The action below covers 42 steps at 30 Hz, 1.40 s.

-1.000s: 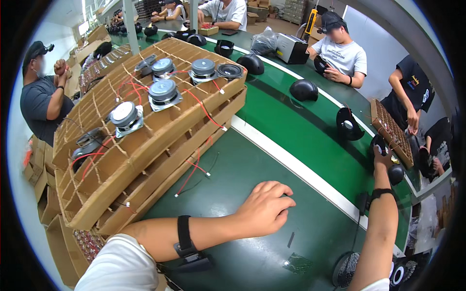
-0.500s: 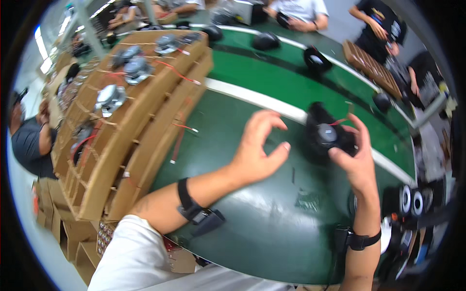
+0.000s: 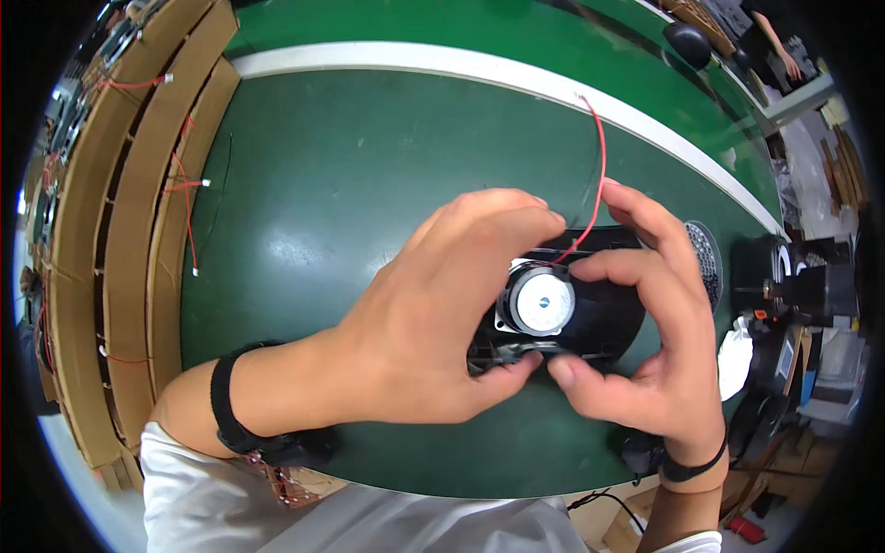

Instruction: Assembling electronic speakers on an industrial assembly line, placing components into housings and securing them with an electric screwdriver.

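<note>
A speaker driver (image 3: 542, 302) with a silvery round magnet sits in a glossy black curved housing (image 3: 616, 318), just above or on the green table. My left hand (image 3: 429, 295) is closed around the housing's left side, its thumb at the near edge and its fingers over the far edge. On the other side my right hand (image 3: 659, 341) grips it, thumb near the front edge and index finger beside the magnet. A red wire (image 3: 601, 152) rises from the driver past my right fingertips and ends in a small pale connector. My hands hide parts of the housing.
Stacked cardboard trays (image 3: 78, 341) with speaker drivers and dangling red wires stand at the left. Beyond a white rail (image 3: 396, 57) runs a green belt (image 3: 442, 20) carrying a black shell (image 3: 688, 44). A perforated grille (image 3: 706, 258) and black cylindrical parts (image 3: 758, 276) lie at the right.
My left hand has moved right and taken hold of the housing, which my right hand held alone before. The housing is nearer me, and the view has tilted down toward the table.
</note>
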Each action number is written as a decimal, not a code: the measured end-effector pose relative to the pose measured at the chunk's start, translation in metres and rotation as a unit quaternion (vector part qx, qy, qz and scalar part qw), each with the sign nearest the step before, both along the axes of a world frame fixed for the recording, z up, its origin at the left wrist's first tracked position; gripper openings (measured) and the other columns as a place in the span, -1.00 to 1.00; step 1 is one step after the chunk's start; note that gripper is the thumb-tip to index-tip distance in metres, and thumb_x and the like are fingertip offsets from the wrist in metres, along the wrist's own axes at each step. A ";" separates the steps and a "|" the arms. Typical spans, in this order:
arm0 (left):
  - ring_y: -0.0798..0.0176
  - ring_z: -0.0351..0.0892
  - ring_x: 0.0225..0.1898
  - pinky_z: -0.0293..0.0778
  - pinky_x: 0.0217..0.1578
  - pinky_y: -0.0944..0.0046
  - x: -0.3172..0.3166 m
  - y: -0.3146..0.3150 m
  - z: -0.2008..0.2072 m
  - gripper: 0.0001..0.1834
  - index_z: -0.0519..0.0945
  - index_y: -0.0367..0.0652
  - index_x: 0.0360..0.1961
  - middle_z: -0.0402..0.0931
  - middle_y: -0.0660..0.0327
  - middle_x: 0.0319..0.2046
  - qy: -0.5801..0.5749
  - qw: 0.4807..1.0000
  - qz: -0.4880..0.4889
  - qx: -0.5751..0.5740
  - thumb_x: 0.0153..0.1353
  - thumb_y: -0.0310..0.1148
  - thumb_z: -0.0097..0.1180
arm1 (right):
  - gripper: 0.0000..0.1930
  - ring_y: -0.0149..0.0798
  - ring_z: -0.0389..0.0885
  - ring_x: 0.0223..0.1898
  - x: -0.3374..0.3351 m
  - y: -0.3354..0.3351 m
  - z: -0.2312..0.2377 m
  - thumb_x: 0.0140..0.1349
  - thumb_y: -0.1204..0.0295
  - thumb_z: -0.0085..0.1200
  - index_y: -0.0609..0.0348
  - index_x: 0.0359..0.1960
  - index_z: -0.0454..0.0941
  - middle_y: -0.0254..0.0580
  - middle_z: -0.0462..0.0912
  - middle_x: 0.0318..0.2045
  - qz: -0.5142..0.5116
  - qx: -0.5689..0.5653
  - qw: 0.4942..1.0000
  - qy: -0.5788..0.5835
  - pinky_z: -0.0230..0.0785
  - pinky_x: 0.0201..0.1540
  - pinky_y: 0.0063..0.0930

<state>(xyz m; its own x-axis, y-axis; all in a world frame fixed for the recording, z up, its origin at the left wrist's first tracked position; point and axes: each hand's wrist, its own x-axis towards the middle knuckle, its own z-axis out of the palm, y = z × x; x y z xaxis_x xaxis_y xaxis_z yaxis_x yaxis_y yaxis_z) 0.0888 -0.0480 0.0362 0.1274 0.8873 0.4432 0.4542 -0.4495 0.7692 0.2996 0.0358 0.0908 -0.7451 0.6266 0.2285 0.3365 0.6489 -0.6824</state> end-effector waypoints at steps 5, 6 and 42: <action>-0.17 0.39 0.25 0.37 0.27 -0.09 0.003 0.000 -0.005 -0.10 0.37 -0.27 0.23 0.39 -0.14 0.21 -0.009 0.999 0.015 0.034 -0.20 -0.45 0.54 | -0.49 0.10 0.53 0.23 -0.003 -0.004 -0.012 -0.22 0.36 0.48 0.29 -0.17 0.65 0.27 0.44 0.28 -0.012 0.103 0.993 -0.052 0.36 0.24 -0.16; -0.18 0.41 0.23 0.37 0.27 -0.14 0.002 0.001 -0.008 -0.12 0.39 -0.26 0.21 0.41 -0.14 0.20 -0.002 0.999 0.012 0.042 -0.21 -0.44 0.54 | -0.50 0.09 0.54 0.22 -0.003 -0.002 -0.014 -0.23 0.35 0.49 0.30 -0.18 0.65 0.27 0.45 0.28 -0.011 0.103 0.993 -0.050 0.36 0.24 -0.16; -0.11 0.61 0.03 0.41 0.19 -0.25 -0.004 0.009 -0.009 -0.30 0.45 -0.19 -0.03 0.58 -0.13 -0.04 0.038 0.997 -0.023 0.068 -0.19 -0.33 0.61 | -0.53 0.12 0.60 0.14 -0.006 0.007 -0.017 -0.25 0.37 0.51 0.33 -0.25 0.67 0.20 0.59 0.11 0.023 0.097 0.994 -0.047 0.47 0.15 -0.12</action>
